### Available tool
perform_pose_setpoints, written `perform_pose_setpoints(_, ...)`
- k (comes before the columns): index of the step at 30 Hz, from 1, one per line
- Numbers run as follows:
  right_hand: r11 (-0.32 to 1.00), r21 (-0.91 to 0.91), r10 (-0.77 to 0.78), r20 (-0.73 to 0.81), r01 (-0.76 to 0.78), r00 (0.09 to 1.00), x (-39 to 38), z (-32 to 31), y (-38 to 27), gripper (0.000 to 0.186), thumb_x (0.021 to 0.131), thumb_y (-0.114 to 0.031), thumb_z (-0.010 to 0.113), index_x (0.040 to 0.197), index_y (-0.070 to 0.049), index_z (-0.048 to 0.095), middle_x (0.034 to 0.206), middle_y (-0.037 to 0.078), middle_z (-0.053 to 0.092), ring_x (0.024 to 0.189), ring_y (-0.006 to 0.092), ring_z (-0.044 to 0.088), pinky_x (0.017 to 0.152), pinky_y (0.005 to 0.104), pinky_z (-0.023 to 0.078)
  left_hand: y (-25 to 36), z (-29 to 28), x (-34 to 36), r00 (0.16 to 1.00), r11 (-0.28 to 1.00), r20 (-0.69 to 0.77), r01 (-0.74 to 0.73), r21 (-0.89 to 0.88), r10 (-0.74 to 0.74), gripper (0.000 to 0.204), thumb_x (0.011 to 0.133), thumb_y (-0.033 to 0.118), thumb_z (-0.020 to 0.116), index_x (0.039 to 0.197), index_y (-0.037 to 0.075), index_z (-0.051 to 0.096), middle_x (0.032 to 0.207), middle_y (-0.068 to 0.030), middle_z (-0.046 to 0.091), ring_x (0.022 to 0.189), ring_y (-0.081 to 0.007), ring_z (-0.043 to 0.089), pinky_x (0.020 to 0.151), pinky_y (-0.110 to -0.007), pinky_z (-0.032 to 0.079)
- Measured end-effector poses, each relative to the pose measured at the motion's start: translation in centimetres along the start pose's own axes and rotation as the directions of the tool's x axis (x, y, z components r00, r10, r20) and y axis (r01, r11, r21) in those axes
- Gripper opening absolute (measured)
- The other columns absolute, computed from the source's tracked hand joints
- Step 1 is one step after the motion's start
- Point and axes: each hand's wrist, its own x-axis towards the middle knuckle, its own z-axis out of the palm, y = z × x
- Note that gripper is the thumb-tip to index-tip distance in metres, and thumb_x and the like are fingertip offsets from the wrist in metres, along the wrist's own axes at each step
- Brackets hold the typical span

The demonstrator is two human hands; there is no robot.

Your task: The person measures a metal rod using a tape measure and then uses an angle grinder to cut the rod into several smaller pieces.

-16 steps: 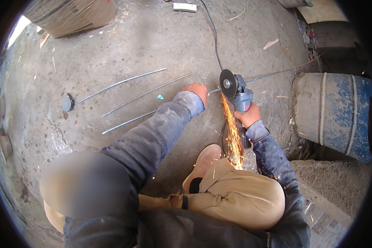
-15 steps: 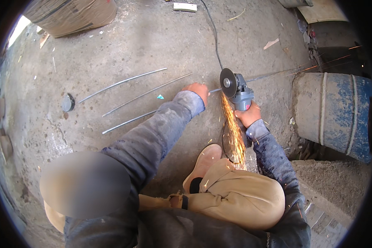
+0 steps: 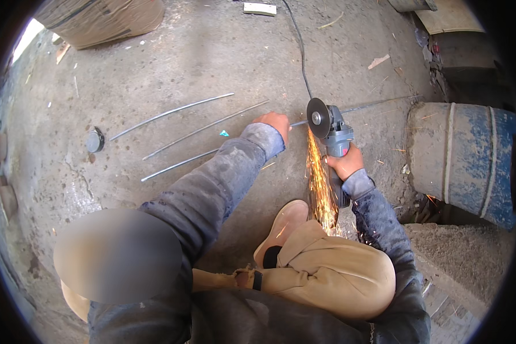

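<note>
My right hand [image 3: 346,163] is wrapped round the body of a grey angle grinder [image 3: 338,142]. The grinder's dark cutting disc [image 3: 318,118] stands upright against a long metal rod [image 3: 372,105], and a stream of orange sparks [image 3: 320,183] sprays from there down toward my shoe. My left hand [image 3: 274,125] is closed on the same rod, just left of the disc; its palm side is hidden. Left of that hand, three separate rods lie on the concrete: an upper one [image 3: 172,116], a middle one [image 3: 206,129] and a lower one [image 3: 178,166] partly hidden by my sleeve.
A black cord [image 3: 299,46] runs up the floor from behind the grinder. On the right lies a blue drum [image 3: 458,160] caked with cement. A round tape measure [image 3: 95,140] sits at the left, and a big brown wrapped package [image 3: 103,23] stands at the upper left.
Both hands and the grinder stay in nearly the same place. Sparks still pour downward, in a slightly narrower stream; the view has shifted very little.
</note>
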Motion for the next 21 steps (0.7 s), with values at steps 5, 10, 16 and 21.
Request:
perform_pose_setpoints(5, 0.998, -0.065, 0.023, 0.005, -0.023, 1.000, -0.89, 0.07, 0.18, 0.053, 0.054, -0.023, 0.075, 0.097, 0.003, 0.058, 0.089, 0.019, 0.065, 0.081, 0.0306, 0.064, 0.075, 0.0371, 0.050, -0.10, 0.31, 0.07, 1.000, 1.000, -0.002, 0.011, 0.000, -0.011, 0.026, 0.087, 0.027, 0.053, 0.092, 0.006, 0.066, 0.088, -0.0192, 0.064, 0.086, -0.0364, 0.061, 0.077, -0.046, 0.048)
perform_pose_setpoints(10, 0.999, -0.006, 0.035, 0.004, -0.035, 0.999, -0.01, 0.06, -0.26, 0.052, 0.055, -0.023, 0.075, 0.097, 0.003, 0.058, 0.088, 0.019, 0.065, 0.081, 0.0309, 0.064, 0.075, 0.0372, 0.049, -0.11, 0.48, 0.02, 1.000, 1.000, -0.012, 0.007, -0.016, -0.008, 0.026, 0.086, 0.027, 0.054, 0.090, 0.005, 0.066, 0.087, -0.0202, 0.064, 0.085, -0.0372, 0.061, 0.076, -0.046, 0.048)
perform_pose_setpoints(16, 0.999, -0.041, 0.013, 0.022, -0.012, 1.000, -0.90, 0.15, 0.11, 0.051, 0.056, -0.022, 0.074, 0.097, 0.003, 0.058, 0.087, 0.018, 0.065, 0.080, 0.0302, 0.064, 0.075, 0.0371, 0.050, -0.66, 0.46, 0.51, 1.000, 1.000, -0.016, -0.015, 0.003, 0.015, 0.026, 0.086, 0.027, 0.054, 0.090, 0.005, 0.066, 0.087, -0.0200, 0.064, 0.085, -0.0373, 0.061, 0.076, -0.046, 0.048)
perform_pose_setpoints(21, 0.999, -0.022, 0.032, -0.001, -0.032, 0.999, -0.11, 0.36, -0.26, 0.049, 0.055, -0.022, 0.074, 0.095, 0.002, 0.059, 0.086, 0.017, 0.065, 0.079, 0.0297, 0.064, 0.074, 0.0368, 0.050, -0.35, 0.66, 0.14, 1.000, 1.000, -0.017, 0.005, -0.016, -0.005, 0.026, 0.087, 0.027, 0.053, 0.092, 0.005, 0.066, 0.087, -0.0193, 0.064, 0.086, -0.0368, 0.061, 0.077, -0.045, 0.048)
